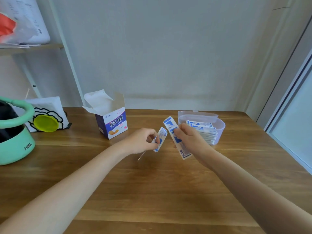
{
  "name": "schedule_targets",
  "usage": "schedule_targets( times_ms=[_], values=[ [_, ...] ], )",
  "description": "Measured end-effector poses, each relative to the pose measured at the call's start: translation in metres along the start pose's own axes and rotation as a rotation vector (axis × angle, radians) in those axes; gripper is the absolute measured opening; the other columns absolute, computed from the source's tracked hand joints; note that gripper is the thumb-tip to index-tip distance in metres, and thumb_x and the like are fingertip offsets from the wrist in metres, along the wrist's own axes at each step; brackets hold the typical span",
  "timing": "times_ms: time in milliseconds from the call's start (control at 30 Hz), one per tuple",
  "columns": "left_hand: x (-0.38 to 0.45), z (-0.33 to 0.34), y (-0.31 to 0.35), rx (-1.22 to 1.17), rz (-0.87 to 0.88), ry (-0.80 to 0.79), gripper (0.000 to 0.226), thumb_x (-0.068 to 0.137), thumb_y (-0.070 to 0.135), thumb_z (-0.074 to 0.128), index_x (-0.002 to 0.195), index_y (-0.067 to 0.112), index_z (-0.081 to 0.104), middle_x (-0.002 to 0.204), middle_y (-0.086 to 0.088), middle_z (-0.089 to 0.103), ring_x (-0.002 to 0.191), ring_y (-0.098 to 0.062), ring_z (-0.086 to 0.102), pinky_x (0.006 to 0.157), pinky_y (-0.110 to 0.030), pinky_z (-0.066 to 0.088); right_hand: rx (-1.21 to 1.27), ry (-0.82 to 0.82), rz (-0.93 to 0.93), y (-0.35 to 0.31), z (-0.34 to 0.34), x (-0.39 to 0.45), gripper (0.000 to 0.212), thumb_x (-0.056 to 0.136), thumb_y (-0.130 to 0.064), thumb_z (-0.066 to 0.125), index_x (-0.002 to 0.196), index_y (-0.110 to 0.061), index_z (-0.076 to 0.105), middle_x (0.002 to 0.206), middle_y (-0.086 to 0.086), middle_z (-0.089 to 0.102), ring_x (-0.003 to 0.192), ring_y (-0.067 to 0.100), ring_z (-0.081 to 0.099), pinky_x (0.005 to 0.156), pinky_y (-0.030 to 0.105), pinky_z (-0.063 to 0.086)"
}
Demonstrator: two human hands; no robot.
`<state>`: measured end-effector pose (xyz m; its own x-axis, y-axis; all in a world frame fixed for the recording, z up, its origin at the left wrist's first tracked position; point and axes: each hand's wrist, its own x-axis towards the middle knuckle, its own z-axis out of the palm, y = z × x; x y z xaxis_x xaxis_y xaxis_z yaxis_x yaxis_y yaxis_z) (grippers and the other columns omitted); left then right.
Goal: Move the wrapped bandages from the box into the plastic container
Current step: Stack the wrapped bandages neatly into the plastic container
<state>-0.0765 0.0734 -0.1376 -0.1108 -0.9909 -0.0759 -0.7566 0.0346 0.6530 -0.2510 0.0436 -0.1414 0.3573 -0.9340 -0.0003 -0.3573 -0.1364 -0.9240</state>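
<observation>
left hand [142,141] grip pinches small bandage [160,139] | right hand [190,137] grip holds long strip [177,137], fingers partly hidden | tub [221,130] at 2 o'clock, bandages stacked inside | box [111,122] at 11 o'clock on counter [152,191], open, contents unseen

Bandage wrappers [175,137]: white with blue print. Box [111,122]: white and purple-blue, orange bandage graphic, plain white flaps. Container [219,130]: translucent, pale lilac tint. Table [152,191]: brown wood grain. Pot [15,141]: mint green, black interior. Yellow-green disc [46,123] on white card [49,112] with black line drawing.
</observation>
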Motion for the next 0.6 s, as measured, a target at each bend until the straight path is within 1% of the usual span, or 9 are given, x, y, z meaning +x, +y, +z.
schedule_targets(
  times_ms=[67, 133, 167, 200, 267, 300, 400, 467, 600],
  values=[
    [-0.001, 0.000, -0.001, 0.032, 0.009, -0.042, 0.005, 0.087, 0.018, 0.062, 0.090, 0.021, 0.059, 0.098, 0.008, 0.060, 0.093, -0.014, 0.060, 0.071, -0.021, 0.045, -0.279, -0.033, -0.179, 0.000, 0.003, 0.002, 0.016, 0.096, -0.018, 0.045, 0.088, -0.007, 0.053, 0.092, 0.009, 0.055, 0.080, 0.016, 0.051, 0.066, 0.019, 0.039],
    [-0.004, 0.000, -0.001, 0.074, -0.005, -0.111, 0.013, 0.085, 0.018, 0.065, 0.098, 0.019, 0.062, 0.092, 0.010, 0.062, 0.086, -0.011, 0.057, 0.067, -0.016, 0.041, -0.582, -0.140, -0.381, -0.002, 0.003, 0.005, 0.017, 0.094, -0.015, 0.050, 0.101, -0.003, 0.059, 0.112, 0.007, 0.051, 0.099, 0.016, 0.044, 0.082, 0.019, 0.036],
    [-0.004, 0.000, -0.002, 0.098, -0.013, -0.136, 0.019, 0.084, 0.017, 0.066, 0.103, 0.017, 0.063, 0.093, 0.008, 0.064, 0.083, -0.009, 0.057, 0.064, -0.014, 0.040, -0.684, -0.225, -0.434, -0.003, 0.003, 0.006, 0.019, 0.094, -0.016, 0.051, 0.106, -0.005, 0.059, 0.118, 0.005, 0.050, 0.106, 0.017, 0.043, 0.089, 0.021, 0.035],
    [-0.004, 0.000, -0.002, 0.116, -0.007, -0.148, 0.023, 0.083, 0.016, 0.068, 0.106, 0.015, 0.064, 0.094, 0.007, 0.067, 0.080, -0.006, 0.058, 0.061, -0.012, 0.040, -0.741, -0.303, -0.430, -0.005, 0.003, 0.006, 0.017, 0.094, -0.017, 0.052, 0.106, -0.009, 0.060, 0.116, 0.002, 0.053, 0.106, 0.018, 0.046, 0.088, 0.022, 0.037],
    [-0.003, -0.001, -0.004, 0.109, 0.018, -0.147, 0.021, 0.083, 0.014, 0.068, 0.103, 0.016, 0.065, 0.089, 0.009, 0.066, 0.075, -0.003, 0.059, 0.060, -0.008, 0.041, -0.753, -0.385, -0.341, -0.009, 0.004, 0.004, 0.006, 0.093, -0.019, 0.053, 0.090, -0.017, 0.057, 0.094, -0.002, 0.060, 0.090, 0.019, 0.053, 0.069, 0.020, 0.041],
    [-0.003, 0.000, -0.005, 0.081, 0.020, -0.143, 0.018, 0.084, 0.013, 0.067, 0.100, 0.020, 0.064, 0.088, 0.011, 0.065, 0.079, -0.004, 0.060, 0.065, -0.011, 0.043, -0.731, -0.382, -0.305, -0.008, 0.006, 0.004, 0.007, 0.093, -0.020, 0.054, 0.088, -0.016, 0.055, 0.089, -0.001, 0.062, 0.084, 0.020, 0.056, 0.066, 0.021, 0.041],
    [-0.002, 0.003, -0.009, -0.008, -0.008, -0.116, 0.019, 0.088, 0.015, 0.061, 0.098, 0.031, 0.061, 0.097, 0.014, 0.062, 0.094, -0.004, 0.057, 0.081, -0.019, 0.044, -0.650, -0.350, -0.234, -0.002, 0.009, 0.005, 0.007, 0.092, -0.022, 0.054, 0.090, -0.015, 0.055, 0.096, 0.004, 0.066, 0.083, 0.017, 0.060, 0.069, 0.026, 0.047],
    [0.000, 0.005, -0.012, -0.014, -0.022, -0.099, 0.017, 0.089, 0.016, 0.059, 0.101, 0.027, 0.064, 0.101, 0.013, 0.062, 0.099, -0.005, 0.058, 0.085, -0.023, 0.046, -0.611, -0.336, -0.201, 0.000, 0.009, 0.004, 0.010, 0.094, -0.023, 0.051, 0.089, -0.016, 0.054, 0.085, 0.001, 0.062, 0.074, 0.013, 0.056, 0.061, 0.021, 0.043],
    [0.005, 0.004, -0.013, 0.032, -0.048, 0.025, 0.015, 0.092, 0.016, 0.055, 0.086, 0.024, 0.067, 0.100, 0.006, 0.065, 0.093, -0.011, 0.060, 0.074, -0.024, 0.047, -0.553, -0.291, -0.116, -0.008, 0.001, 0.005, 0.019, 0.098, -0.026, 0.043, 0.086, -0.015, 0.052, 0.068, -0.008, 0.051, 0.057, 0.004, 0.048, 0.051, 0.014, 0.035]
  ],
)
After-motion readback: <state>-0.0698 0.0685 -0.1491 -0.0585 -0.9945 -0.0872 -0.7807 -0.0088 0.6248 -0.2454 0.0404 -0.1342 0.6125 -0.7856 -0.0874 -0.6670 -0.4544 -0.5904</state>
